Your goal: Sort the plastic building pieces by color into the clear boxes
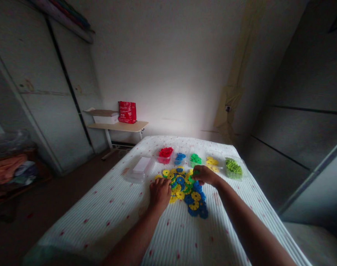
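Note:
A loose pile of notched plastic discs in yellow, blue and green lies on the striped bedspread between my hands. My left hand rests at the pile's left side, fingers lying forward over its edge and nothing seen in its grasp. Over the pile's upper right, my right hand is closed in a pinch on a green disc, partly hidden by the fingers. Several blue discs spread out below this hand toward me.
Behind the pile stand clear tubs of red pieces, blue discs, green discs, yellow discs and lime pieces. A clear container with a white card lies left. A side table holds a red bag.

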Tool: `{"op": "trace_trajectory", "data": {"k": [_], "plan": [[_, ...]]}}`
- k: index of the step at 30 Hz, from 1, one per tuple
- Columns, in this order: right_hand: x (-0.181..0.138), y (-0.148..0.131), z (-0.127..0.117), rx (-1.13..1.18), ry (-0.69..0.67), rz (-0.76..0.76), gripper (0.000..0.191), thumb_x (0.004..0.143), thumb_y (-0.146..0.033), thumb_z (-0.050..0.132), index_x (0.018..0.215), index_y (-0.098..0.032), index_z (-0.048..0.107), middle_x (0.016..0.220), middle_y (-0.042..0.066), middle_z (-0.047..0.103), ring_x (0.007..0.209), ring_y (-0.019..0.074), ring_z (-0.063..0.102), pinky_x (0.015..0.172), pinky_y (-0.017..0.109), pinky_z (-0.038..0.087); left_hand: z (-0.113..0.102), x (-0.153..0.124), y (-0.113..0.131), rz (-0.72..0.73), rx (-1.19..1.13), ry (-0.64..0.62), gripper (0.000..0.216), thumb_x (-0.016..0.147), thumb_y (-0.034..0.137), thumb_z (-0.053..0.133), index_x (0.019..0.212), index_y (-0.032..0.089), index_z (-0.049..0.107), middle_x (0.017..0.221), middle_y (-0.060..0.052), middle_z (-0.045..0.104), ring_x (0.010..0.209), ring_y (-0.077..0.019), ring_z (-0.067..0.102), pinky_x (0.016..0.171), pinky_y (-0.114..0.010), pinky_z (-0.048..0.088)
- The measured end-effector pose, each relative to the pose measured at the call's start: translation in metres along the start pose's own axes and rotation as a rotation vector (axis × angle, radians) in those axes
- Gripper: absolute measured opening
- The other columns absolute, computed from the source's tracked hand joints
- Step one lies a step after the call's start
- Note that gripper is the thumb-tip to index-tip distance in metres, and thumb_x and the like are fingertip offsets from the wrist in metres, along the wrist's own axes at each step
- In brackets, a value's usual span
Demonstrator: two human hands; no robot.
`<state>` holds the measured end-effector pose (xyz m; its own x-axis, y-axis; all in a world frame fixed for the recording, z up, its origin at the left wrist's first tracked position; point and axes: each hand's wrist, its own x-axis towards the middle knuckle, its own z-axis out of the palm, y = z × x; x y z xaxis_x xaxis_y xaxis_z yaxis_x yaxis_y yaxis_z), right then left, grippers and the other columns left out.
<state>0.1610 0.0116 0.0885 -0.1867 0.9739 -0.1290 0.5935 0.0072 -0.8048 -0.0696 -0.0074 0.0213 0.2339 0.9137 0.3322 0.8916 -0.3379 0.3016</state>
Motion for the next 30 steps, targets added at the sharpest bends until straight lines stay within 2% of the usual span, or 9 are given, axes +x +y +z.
{"op": "trace_trajectory", "data": {"k": [4,8,10,13,16,19,22,28,30], "plan": [[0.009,0.002,0.005,0.014,0.07,0.036,0.018,0.065,-0.006,0.062,0.071,-0.018,0.05,0.033,-0.011,0.045,0.03,0.0074,0.044,0.033,0.015,0.032,0.0,0.001,0.0,-0.003,-0.001,0.008,0.023,0.084,0.019,0.048,0.101,0.024,0.062,0.104,-0.004,0.062,0.104,-0.022,0.049,0.085,-0.037,0.034],[0.035,-0.01,0.008,0.016,0.178,0.053,0.015,0.065,-0.005,0.064,0.067,-0.017,0.054,0.034,-0.009,0.046,0.032,0.0081,0.048,0.034,0.015,0.035,0.0,0.001,0.0,-0.002,-0.002,0.005,0.024,0.083,0.018,0.048,0.102,0.024,0.062,0.104,-0.004,0.063,0.104,-0.0219,0.049,0.085,-0.037,0.034],[0.054,-0.022,0.007,0.033,0.28,0.043,0.012,0.07,-0.009,0.062,0.08,-0.016,0.058,0.042,-0.007,0.053,0.039,0.0087,0.054,0.038,0.015,0.04,0.001,0.001,-0.001,-0.003,-0.003,0.004,0.024,0.084,0.018,0.048,0.103,0.023,0.062,0.106,-0.004,0.062,0.105,-0.0219,0.049,0.086,-0.037,0.034],[0.081,-0.036,0.005,0.059,0.437,0.028,0.039,0.077,-0.014,0.06,0.115,-0.016,0.05,0.07,0.001,0.066,0.053,0.0098,0.063,0.044,0.016,0.047,0.003,0.001,-0.002,0.001,-0.001,0.009,0.025,0.084,0.018,0.047,0.104,0.022,0.061,0.107,-0.005,0.062,0.107,-0.022,0.049,0.088,-0.037,0.034],[0.088,-0.038,0.005,0.037,0.518,0.017,0.052,0.075,-0.013,0.059,0.125,-0.017,0.044,0.095,0.008,0.067,0.059,0.011,0.066,0.046,0.018,0.05,0.003,0.001,-0.003,0.007,0.002,0.014,0.025,0.084,0.019,0.048,0.105,0.023,0.061,0.106,-0.005,0.062,0.106,-0.0217,0.049,0.088,-0.037,0.034],[0.072,-0.025,0.008,-0.023,0.552,-0.011,0.039,0.075,-0.01,0.053,0.113,-0.017,0.055,0.101,0.009,0.067,0.06,0.0107,0.066,0.048,0.017,0.05,0.004,0.001,-0.004,0.006,-0.008,0.008,0.024,0.084,0.019,0.048,0.104,0.024,0.061,0.105,-0.005,0.063,0.105,-0.0216,0.05,0.086,-0.036,0.034],[0.042,-0.003,0.009,-0.089,0.56,-0.041,0.027,0.076,-0.012,0.047,0.098,-0.015,0.062,0.089,0.007,0.069,0.06,0.0116,0.067,0.052,0.018,0.049,0.004,0.001,-0.004,0.011,-0.021,0.013,0.023,0.084,0.019,0.049,0.103,0.024,0.061,0.106,-0.004,0.062,0.106,-0.0218,0.049,0.087,-0.037,0.034],[-0.018,0.051,0.006,-0.207,0.581,-0.027,0.022,0.074,-0.018,0.043,0.077,-0.016,0.065,0.07,0.004,0.068,0.056,0.0142,0.065,0.056,0.022,0.046,0.002,0.001,-0.002,0.01,-0.008,0.003,0.025,0.084,0.017,0.047,0.102,0.023,0.062,0.104,-0.005,0.063,0.105,-0.0216,0.05,0.086,-0.037,0.034],[-0.032,0.068,0.003,-0.243,0.609,-0.01,0.021,0.073,-0.02,0.044,0.074,-0.017,0.064,0.069,0.005,0.068,0.063,0.0171,0.065,0.061,0.025,0.046,0.001,0.001,-0.001,0.009,-0.002,0.003,0.024,0.084,0.017,0.047,0.102,0.023,0.062,0.104,-0.005,0.063,0.104,-0.0218,0.05,0.085,-0.037,0.035]]}}
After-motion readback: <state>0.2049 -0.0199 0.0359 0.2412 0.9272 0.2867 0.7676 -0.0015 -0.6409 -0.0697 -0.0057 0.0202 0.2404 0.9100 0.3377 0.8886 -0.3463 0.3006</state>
